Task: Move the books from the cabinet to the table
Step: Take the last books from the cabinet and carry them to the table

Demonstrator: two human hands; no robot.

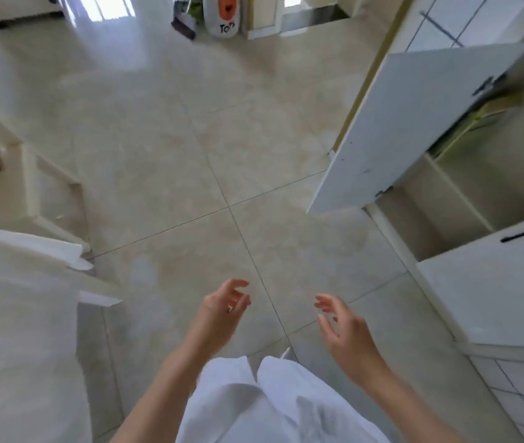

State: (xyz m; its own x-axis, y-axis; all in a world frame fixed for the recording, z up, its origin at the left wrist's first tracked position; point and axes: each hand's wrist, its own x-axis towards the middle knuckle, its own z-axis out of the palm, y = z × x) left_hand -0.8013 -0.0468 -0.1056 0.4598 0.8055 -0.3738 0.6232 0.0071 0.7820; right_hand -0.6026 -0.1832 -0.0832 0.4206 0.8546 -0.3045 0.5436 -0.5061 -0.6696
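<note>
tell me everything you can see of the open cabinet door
The cabinet door is a flat white panel, seemingly painted board, swung wide open over the tiled floor on the right. Its inner face shows a few small dark specks. Dark hinges join it to the cabinet at top and bottom. Neither hand touches it.
</note>
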